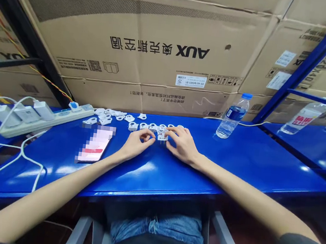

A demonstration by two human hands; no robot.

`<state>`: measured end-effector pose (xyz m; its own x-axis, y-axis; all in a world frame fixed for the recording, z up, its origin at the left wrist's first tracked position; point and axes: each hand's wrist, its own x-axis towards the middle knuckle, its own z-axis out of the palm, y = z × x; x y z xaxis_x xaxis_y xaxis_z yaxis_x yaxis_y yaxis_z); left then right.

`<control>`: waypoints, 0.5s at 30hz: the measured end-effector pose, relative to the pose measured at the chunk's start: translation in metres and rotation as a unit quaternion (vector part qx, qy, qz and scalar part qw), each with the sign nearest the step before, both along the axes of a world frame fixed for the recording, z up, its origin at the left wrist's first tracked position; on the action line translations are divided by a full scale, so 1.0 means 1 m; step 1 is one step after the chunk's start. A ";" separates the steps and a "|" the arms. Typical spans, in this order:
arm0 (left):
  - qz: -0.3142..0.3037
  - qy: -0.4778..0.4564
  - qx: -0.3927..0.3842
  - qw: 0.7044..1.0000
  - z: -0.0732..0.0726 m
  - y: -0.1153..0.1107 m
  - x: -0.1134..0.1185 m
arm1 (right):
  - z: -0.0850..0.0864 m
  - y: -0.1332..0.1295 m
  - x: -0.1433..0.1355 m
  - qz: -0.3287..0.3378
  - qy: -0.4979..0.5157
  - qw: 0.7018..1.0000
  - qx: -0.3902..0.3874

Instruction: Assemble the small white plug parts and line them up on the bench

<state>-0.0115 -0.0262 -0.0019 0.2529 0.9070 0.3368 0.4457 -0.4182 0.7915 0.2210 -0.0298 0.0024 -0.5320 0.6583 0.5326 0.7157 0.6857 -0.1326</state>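
Observation:
A small white two-pin plug [162, 136] with a ring on top stands between my hands, its metal pins pointing down. My right hand [184, 145] has its thumb and fingers closed at the plug's right side. Just left of it, my left hand [136, 145] is curled with thumb and fingertips close together; whether anything small is between them I cannot make out. Behind the hands runs a row of similar white ringed pieces [133, 126], partly covered by my right fingers. More loose white ringed pieces [105, 120] lie in a pile farther left.
A phone [96, 145] lies on the blue table [156, 176], left of my hands. Further left is a power strip [62, 117] with white chargers and cables. One water bottle [233, 116] stands at right, another [303, 118] beyond the blue rack post. Cardboard boxes [163, 19] wall the back.

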 end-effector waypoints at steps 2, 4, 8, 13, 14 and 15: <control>-0.004 0.003 0.001 1.000 0.000 0.000 0.000 | -0.002 0.001 0.000 0.005 -0.009 1.000 0.021; -0.002 0.008 0.007 1.000 0.000 0.000 0.000 | -0.005 0.002 0.000 0.014 -0.015 0.999 0.045; -0.006 0.025 0.005 1.000 -0.002 0.000 -0.001 | -0.009 0.003 0.000 0.023 -0.017 0.996 0.080; -0.003 0.025 -0.001 1.000 -0.004 0.000 0.000 | -0.010 0.003 0.000 0.030 -0.029 0.995 0.087; 0.001 0.022 -0.001 1.000 -0.004 0.000 0.000 | -0.010 0.003 0.000 0.031 -0.031 0.995 0.091; 0.006 0.019 -0.001 1.000 -0.004 0.000 0.000 | -0.011 0.003 0.000 0.032 -0.031 0.994 0.095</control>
